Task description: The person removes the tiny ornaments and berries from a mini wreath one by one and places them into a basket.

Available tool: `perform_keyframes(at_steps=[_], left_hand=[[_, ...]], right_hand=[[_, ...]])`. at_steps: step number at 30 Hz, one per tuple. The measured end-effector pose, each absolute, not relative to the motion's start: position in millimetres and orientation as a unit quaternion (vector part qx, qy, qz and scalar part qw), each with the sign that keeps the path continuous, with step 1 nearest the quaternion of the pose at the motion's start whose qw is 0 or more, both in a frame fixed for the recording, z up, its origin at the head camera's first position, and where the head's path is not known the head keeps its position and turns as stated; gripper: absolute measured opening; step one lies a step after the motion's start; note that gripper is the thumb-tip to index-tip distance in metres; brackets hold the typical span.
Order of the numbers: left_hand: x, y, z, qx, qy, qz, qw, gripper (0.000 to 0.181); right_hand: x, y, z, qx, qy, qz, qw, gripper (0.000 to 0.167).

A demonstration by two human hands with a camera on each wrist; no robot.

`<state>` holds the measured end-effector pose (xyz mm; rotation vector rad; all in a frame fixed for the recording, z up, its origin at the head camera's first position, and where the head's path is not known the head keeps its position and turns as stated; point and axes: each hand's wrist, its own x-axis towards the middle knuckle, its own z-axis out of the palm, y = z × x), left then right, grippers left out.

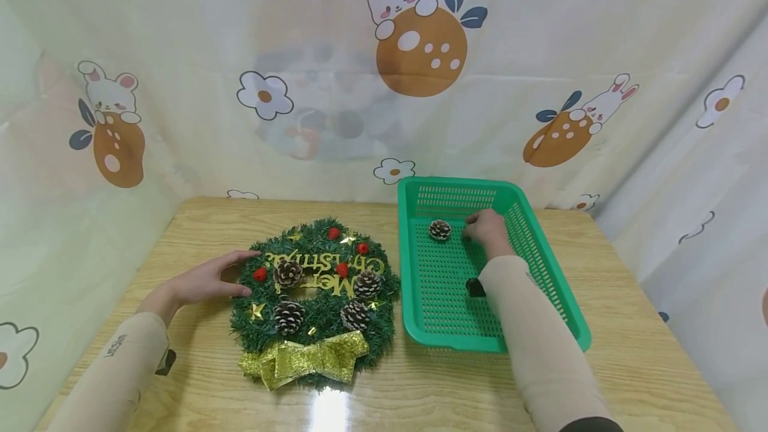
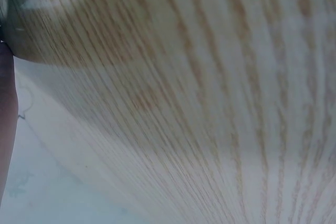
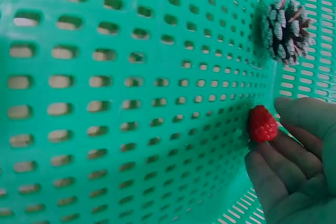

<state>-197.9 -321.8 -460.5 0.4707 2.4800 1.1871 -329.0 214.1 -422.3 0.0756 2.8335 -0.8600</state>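
Note:
A green Christmas wreath (image 1: 378, 332) lies on the table, trimmed with pine cones, red berries, gold lettering and a gold bow (image 1: 312, 359). At its left edge is my left hand (image 1: 207, 279), thumb and fingers spread apart, fingertips at the greenery. My right hand (image 1: 489, 229) reaches into the far part of a green plastic basket (image 1: 444, 312). In the right wrist view, its thumb and fingers lie on either side of a red berry (image 3: 263, 124) on the basket floor; no firm pinch shows. A frosted pine cone (image 1: 440, 230) lies left of that hand in the basket.
The wooden table (image 1: 198, 232) carries the wreath on the left and the basket on the right. Patterned curtains (image 1: 336, 132) hang behind and at the sides. The left wrist view shows mostly blurred wood grain of the tabletop (image 2: 184, 103).

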Motion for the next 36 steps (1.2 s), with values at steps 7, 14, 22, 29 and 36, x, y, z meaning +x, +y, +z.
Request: perform_keyframes(at_steps=[7, 14, 22, 29, 36], left_hand=[[-196, -321, -458, 0.17, 0.877, 0.415, 0.173, 0.081], [-197, -320, -456, 0.171, 0.883, 0.404, 0.168, 0.081], [-197, -321, -456, 0.161, 0.885, 0.401, 0.174, 0.081], [-196, -321, -456, 0.162, 0.884, 0.403, 0.175, 0.081], [-196, -321, -457, 0.171, 0.878, 0.412, 0.171, 0.079]], right_hand=[[-336, 217, -410, 0.01, 0.959, -0.273, 0.071, 0.046], [-338, 215, -383, -0.019, 0.96, -0.266, 0.09, 0.053], [-340, 198, -353, -0.05, 0.955, -0.27, 0.111, 0.054], [-334, 170, -335, -0.081, 0.952, -0.281, 0.086, 0.052], [-329, 136, -328, -0.093, 0.928, -0.348, 0.099, 0.056]])
